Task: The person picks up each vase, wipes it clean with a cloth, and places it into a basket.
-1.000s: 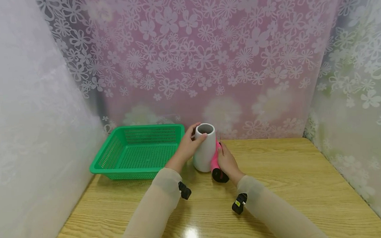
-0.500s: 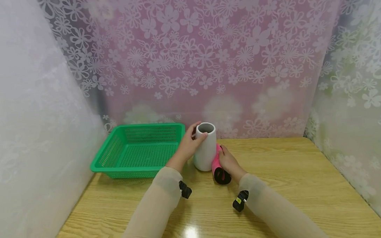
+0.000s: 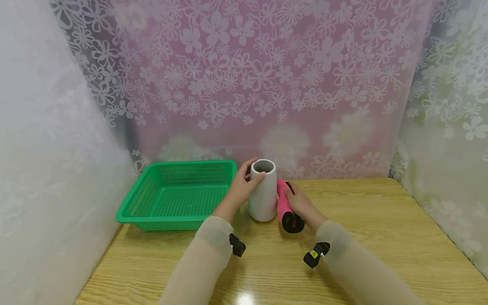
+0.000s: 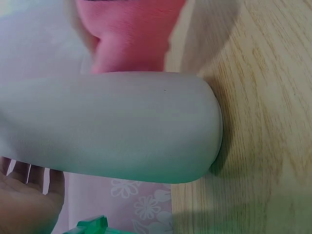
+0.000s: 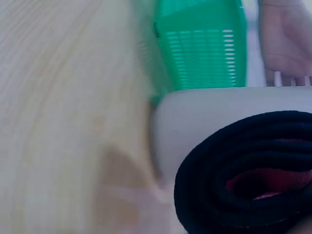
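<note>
Head: your left hand point(image 3: 238, 188) grips the upright white vase point(image 3: 262, 199) near its mouth, seen only here; your right hand point(image 3: 303, 204) holds the pink roll point(image 3: 284, 204) just right of it. Green basket point(image 3: 161, 218) left of your left hand. Left wrist: vase's foot at the surface point(image 4: 265, 122). Right wrist: roll's nested black layers.

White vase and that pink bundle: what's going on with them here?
A person is handling both. The left hand grips the white vase near its top as it stands upright on the wooden table. The right hand holds the pink bundle, which looks like rolled, black-edged cloth, close beside it. A green basket sits to the left.
</note>
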The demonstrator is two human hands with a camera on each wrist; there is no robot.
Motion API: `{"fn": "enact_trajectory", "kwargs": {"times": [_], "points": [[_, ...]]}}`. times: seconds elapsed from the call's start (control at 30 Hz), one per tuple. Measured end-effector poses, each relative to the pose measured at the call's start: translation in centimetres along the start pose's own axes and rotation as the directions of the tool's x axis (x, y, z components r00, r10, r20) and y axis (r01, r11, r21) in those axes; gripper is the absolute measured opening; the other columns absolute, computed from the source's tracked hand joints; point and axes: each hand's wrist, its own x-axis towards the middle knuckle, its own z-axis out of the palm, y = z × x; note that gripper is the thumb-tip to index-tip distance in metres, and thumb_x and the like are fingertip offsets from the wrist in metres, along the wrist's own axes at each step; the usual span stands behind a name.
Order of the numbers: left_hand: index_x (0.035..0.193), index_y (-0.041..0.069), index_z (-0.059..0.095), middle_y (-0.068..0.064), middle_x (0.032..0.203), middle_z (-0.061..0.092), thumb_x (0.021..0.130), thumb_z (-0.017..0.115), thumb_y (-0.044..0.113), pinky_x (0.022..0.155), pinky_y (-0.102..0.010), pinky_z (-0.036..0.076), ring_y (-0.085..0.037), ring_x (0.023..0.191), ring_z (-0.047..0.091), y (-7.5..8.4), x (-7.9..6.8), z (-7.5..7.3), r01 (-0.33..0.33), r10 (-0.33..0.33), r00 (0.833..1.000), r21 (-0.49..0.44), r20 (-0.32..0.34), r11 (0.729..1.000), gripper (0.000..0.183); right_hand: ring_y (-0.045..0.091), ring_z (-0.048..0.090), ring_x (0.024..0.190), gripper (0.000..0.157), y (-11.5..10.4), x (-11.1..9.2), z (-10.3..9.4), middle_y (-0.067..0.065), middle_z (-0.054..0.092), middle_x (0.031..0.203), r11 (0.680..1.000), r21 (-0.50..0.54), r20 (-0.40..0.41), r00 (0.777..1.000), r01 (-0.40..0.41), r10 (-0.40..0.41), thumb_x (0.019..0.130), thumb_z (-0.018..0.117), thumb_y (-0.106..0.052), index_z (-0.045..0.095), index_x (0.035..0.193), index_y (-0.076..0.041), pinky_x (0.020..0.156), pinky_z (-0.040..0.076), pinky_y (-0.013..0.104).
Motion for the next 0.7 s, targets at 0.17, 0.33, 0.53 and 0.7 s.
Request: {"fn": "enact_trajectory", "kwargs": {"times": [0.17, 0.33, 0.53, 0.7], "points": [[0.153, 0.027, 0.041, -0.005, 0.146, 0.049, 0.096, 0.067, 0.044, 0.106, -0.051, 0.043, -0.032, 0.135, 0.047, -0.1, 0.0, 0.2, -0.001, 0.000, 1.000, -0.009, -0.006, 1.000, 0.065, 0.045, 0.018, 0.147, 0.061, -1.3, -0.8, -1.6, 0.025, 0.016, 0.163, 1.000, 0.021, -0.033, 0.999, 0.013, -0.012, 0.110, 0.026, -0.038, 0.009, 0.162, -0.011, 0.117, 0.017, 0.060], [0.152, 0.028, 0.041, -0.005, 0.146, 0.049, 0.097, 0.066, 0.042, 0.106, -0.050, 0.043, -0.031, 0.135, 0.047, 0.0, -0.1, 0.1, -0.003, 0.003, 1.000, -0.005, -0.004, 1.000, 0.063, 0.044, 0.014, 0.149, 0.060, -2.7, -1.8, -3.1, 0.023, 0.012, 0.164, 0.997, 0.066, -0.057, 0.998, 0.045, -0.041, 0.111, 0.026, -0.037, 0.007, 0.162, -0.014, 0.117, 0.015, 0.060], [0.153, 0.029, 0.040, -0.005, 0.147, 0.048, 0.097, 0.066, 0.042, 0.106, -0.050, 0.043, -0.031, 0.136, 0.047, -0.2, 0.0, 0.1, 0.001, -0.001, 1.000, 0.000, 0.002, 1.000, 0.063, 0.044, 0.017, 0.148, 0.060, -4.3, -2.8, -4.2, 0.022, 0.015, 0.164, 0.990, 0.068, -0.109, 0.987, 0.124, -0.117, 0.110, 0.028, -0.038, 0.008, 0.163, -0.017, 0.117, 0.016, 0.061], [0.152, 0.030, 0.040, -0.004, 0.147, 0.048, 0.096, 0.067, 0.044, 0.107, -0.050, 0.042, -0.031, 0.136, 0.046, -0.2, 0.0, 0.1, 0.004, -0.004, 1.000, 0.002, -0.001, 1.000, 0.064, 0.043, 0.018, 0.148, 0.061, -5.4, -3.6, -4.6, 0.019, 0.016, 0.165, 0.980, 0.066, -0.151, 0.972, 0.190, -0.178, 0.110, 0.029, -0.041, 0.008, 0.163, -0.022, 0.116, 0.017, 0.061]]}}
